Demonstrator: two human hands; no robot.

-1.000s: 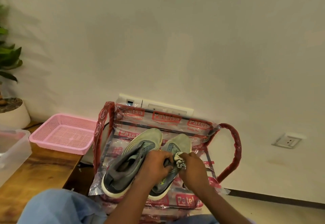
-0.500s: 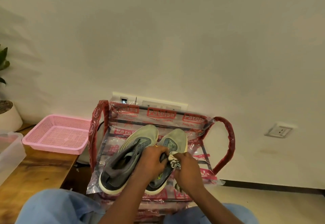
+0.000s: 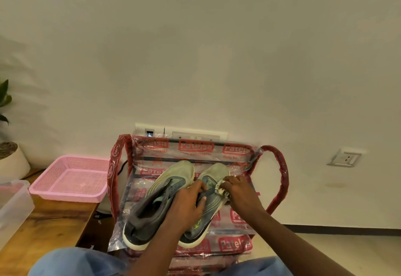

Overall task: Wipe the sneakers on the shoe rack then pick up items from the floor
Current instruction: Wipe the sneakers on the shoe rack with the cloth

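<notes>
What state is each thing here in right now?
Left hand: grips the right-side sneaker.
Right hand: pinches the cloth against that sneaker's toe.
Cloth: bunched up.
Left-side sneaker: resting on the shoe rack.
Right-side sneaker: on the rack, held.
Shoe rack: wrapped in printed plastic.

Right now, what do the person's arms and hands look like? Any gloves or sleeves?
No gloves and no sleeves in view: the left hand and the right hand are bare, and so are both forearms down to the picture's bottom edge. I see no watch, bracelet or ring. The only clothing that shows is the light blue trousers over the knees.
</notes>
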